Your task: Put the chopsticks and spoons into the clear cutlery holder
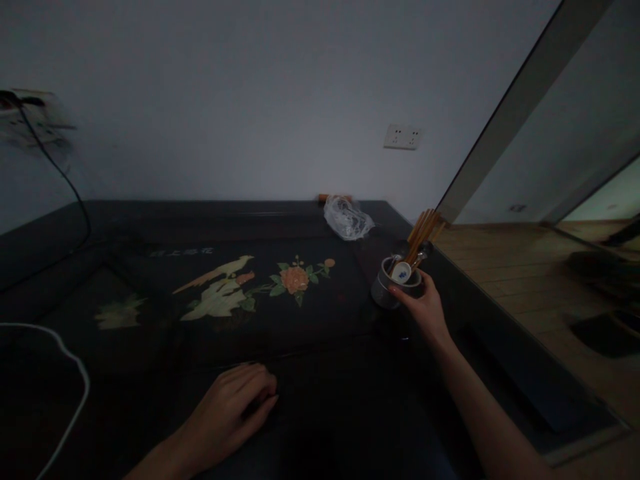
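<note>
My right hand (425, 308) grips a small grey metal cup (386, 285) at the right side of a dark lacquered table (165, 220). The cup holds several wooden chopsticks (423, 235) and a white spoon with a blue mark (401, 271). My left hand (235, 404) rests near the table's front edge with its fingers curled under; nothing shows in it. A painted bird and an orange flower (294, 279) decorate the tabletop between the two hands.
A crumpled clear plastic bag (347, 219) lies at the back of the table near the wall. A white cable (75, 373) loops at the left. A wall socket (403, 137) sits above. Wooden floor (520, 280) lies to the right.
</note>
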{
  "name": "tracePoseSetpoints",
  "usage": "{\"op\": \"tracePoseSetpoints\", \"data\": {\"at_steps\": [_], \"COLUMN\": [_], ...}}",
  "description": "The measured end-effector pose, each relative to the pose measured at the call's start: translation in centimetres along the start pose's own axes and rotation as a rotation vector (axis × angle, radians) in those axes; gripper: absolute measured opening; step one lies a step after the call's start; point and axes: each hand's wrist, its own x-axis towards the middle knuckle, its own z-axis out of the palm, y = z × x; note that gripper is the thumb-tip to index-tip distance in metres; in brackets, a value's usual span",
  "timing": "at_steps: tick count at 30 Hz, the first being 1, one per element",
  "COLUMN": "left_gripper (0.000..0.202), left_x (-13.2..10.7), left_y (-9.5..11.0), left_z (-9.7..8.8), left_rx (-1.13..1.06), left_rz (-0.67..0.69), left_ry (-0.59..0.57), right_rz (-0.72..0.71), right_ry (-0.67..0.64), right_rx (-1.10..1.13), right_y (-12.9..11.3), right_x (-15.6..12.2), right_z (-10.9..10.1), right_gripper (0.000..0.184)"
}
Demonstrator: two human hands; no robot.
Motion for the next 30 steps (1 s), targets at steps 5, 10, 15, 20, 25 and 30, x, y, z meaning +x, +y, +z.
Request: {"op": "tracePoseSetpoints", "data": {"at_steps": [5, 10, 15, 20, 25, 30], "left_gripper": [0.012, 0.013, 0.014, 0.020, 0.028, 0.027], "left_x": [-0.2, -0.2, -0.4, -0.4, -0.2, -0.8], "left_y": [0.0, 0.1, 0.5, 0.9, 1.4, 1.9], "left_z": [0.0, 0.0, 0.1, 0.3, 0.3, 0.8], "left_rx": [0.005, 0.010, -0.004, 0.006, 0.057, 0.057], "left_rz": [0.003, 0.014, 0.054, 0.077, 0.128, 0.176], "left_ry": [0.027, 0.036, 0.071, 0.040, 0.011, -0.043], "right_rz": [0.037, 0.004, 0.028, -0.121, -0.522, -1.112], "right_ry": [-0.003, -0.070, -0.095, 0.134, -0.363, -0.878], "right_rx": [0.012, 0.074, -0.058, -0.312, -0.231, -0.213], "right_y": [0.1, 0.4, -1.3, -6.8, -10.5, -9.1], "right_x": [-0.1, 0.0, 0.0, -3.6, -9.1, -13.7], "right_z": [0.2, 0.2, -3.5, -6.5, -1.4, 4.1], "right_gripper": [0.076, 0.089, 0.085, 0.039, 0.042, 0.029]}}
